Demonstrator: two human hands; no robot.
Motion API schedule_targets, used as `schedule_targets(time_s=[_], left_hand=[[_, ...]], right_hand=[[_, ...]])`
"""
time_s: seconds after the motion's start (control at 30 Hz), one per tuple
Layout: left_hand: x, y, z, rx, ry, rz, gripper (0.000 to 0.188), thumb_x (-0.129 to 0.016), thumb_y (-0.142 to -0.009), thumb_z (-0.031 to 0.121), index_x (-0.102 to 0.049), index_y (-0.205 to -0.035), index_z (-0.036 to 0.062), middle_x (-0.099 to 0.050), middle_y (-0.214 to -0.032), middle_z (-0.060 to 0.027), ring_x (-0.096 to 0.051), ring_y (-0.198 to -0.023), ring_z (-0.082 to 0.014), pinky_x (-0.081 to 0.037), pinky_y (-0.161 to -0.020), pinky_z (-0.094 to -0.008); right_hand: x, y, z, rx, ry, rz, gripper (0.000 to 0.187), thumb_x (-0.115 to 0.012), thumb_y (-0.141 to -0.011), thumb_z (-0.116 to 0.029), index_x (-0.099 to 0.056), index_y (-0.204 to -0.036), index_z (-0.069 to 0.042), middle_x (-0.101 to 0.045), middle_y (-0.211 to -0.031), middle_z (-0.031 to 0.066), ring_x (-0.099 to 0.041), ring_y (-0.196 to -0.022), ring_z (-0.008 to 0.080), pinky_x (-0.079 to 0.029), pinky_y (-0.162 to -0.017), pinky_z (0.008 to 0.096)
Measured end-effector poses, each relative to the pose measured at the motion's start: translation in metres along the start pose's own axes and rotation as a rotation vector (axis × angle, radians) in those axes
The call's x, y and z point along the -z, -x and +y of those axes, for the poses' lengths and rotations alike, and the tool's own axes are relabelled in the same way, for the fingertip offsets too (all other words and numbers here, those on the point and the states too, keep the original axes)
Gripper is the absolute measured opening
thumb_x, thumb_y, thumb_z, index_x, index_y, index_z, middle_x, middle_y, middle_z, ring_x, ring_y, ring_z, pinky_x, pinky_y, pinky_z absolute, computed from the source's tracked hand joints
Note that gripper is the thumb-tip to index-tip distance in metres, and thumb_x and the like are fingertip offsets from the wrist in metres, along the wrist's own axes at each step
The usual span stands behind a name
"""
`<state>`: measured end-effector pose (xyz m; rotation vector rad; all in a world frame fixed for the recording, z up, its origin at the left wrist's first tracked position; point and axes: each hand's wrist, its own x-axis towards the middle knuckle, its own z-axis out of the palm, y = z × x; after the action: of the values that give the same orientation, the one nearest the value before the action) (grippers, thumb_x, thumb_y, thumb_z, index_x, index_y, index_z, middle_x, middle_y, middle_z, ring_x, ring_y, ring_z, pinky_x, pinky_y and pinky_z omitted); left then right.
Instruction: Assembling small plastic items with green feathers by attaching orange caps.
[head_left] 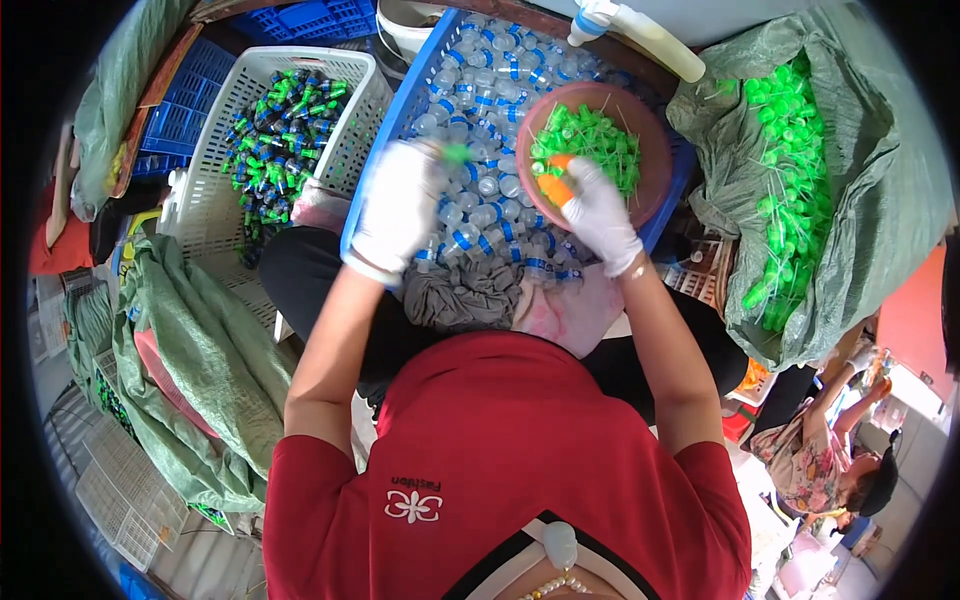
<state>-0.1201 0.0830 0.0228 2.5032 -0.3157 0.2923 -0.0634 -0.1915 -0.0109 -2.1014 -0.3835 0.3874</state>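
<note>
My left hand [398, 205], in a white glove and smeared by motion, hangs over the left side of a blue crate [362, 205]. A blurred green plastic piece [455, 153] shows at its fingertips; its exact kind is unclear. The crate holds many small clear bottles [487, 185] with blue bands. On them rests a pink bowl [655, 150] full of bright green caps with thin clear tubes [590, 130]. My right hand [597, 210], gloved in white with orange covers on two fingertips, reaches over the bowl's near rim. Those fingertips are apart, close to the green caps.
A white basket [212, 195] at left holds green-and-dark capped pieces [285, 135]. At right, a grey-green sack [870, 180] lies open on more green caps [785, 190]. A large bottle [650, 40] lies beyond the crate. Another person [825, 460] works at far right.
</note>
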Motion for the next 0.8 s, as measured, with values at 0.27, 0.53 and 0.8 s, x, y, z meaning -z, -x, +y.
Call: schedule_targets(time_s=[0.27,0.53,0.8], left_hand=[[-0.057,-0.047,-0.040,0.039,-0.340,0.172,0.034,-0.068,-0.079,0.014,-0.066,-0.112,0.0103,-0.066,-0.099,-0.0109,-0.059,-0.093,-0.0341,-0.048,-0.080,-0.0463],[-0.135,-0.079,-0.048,0.194,-0.449,-0.128,0.035,-0.063,-0.081,0.011,-0.066,-0.116,0.0123,-0.065,-0.109,-0.0089,-0.057,-0.105,-0.0294,-0.047,-0.089,-0.0410],[-0.086,-0.102,0.001,0.039,0.970,0.166,0.048,-0.054,-0.088,-0.006,-0.051,-0.135,0.0042,-0.058,-0.127,-0.0082,-0.053,-0.119,-0.0190,-0.041,-0.104,-0.0329]], right_hand=[[-0.011,-0.034,0.028,0.238,0.908,0.278,0.031,-0.068,-0.076,-0.014,-0.069,-0.106,-0.010,-0.062,-0.114,0.0110,-0.057,-0.109,0.0293,-0.041,-0.089,0.0484],[0.019,-0.013,0.002,0.263,0.843,0.258,0.036,-0.068,-0.076,-0.013,-0.065,-0.112,-0.011,-0.062,-0.109,0.0106,-0.058,-0.100,0.0322,-0.043,-0.081,0.0470],[0.053,0.007,-0.061,0.430,0.451,0.444,0.034,-0.069,-0.079,0.001,-0.062,-0.111,-0.006,-0.064,-0.091,0.0130,-0.059,-0.076,0.0356,-0.045,-0.068,0.0439]])
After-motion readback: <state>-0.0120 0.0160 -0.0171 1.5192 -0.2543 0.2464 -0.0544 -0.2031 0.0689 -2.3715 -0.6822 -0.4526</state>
